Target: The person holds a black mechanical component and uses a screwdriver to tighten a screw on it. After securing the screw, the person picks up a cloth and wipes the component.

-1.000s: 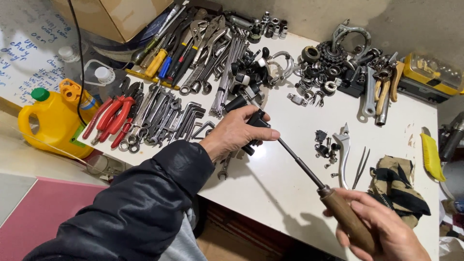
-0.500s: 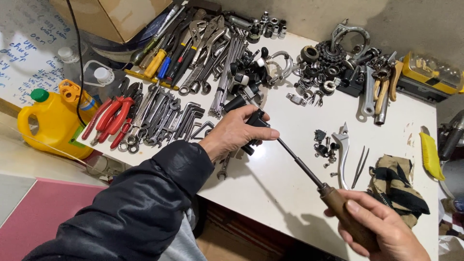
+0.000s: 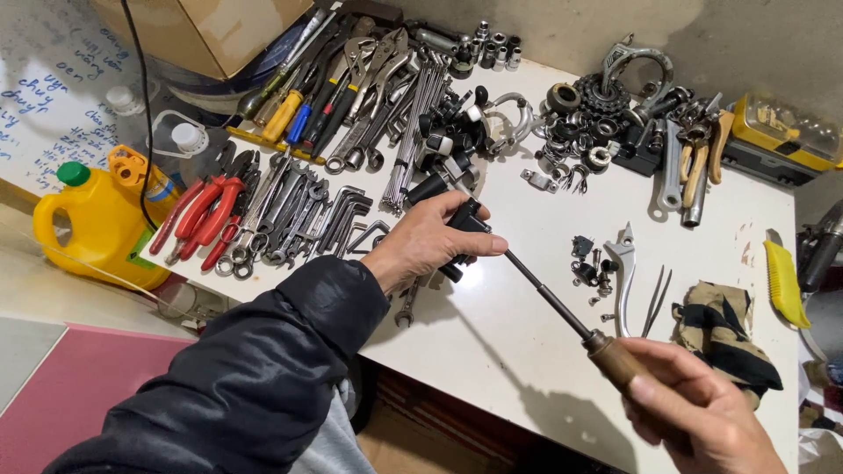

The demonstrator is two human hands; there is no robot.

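Note:
My left hand (image 3: 430, 240) grips a small black part (image 3: 464, 221) over the white table (image 3: 527, 342), just in front of the spread of tools. My right hand (image 3: 698, 412), at the lower right, holds the brown wooden handle of a long screwdriver (image 3: 562, 307). Its dark shaft runs up and to the left, and the tip meets the black part in my left hand. My left arm wears a dark padded sleeve (image 3: 237, 386).
Wrenches and hex keys (image 3: 307, 211), red-handled pliers (image 3: 206, 206) and more pliers lie at the back left. Bike parts and sprockets (image 3: 606, 105) sit at the back. A silver brake lever (image 3: 625, 263), a folded glove (image 3: 724, 338), a yellow jug (image 3: 97, 224), a yellow brush (image 3: 784, 281).
Both hands stay nearly in place. The screwdriver handle has shifted slightly in my right hand; the tip remains at the black part.

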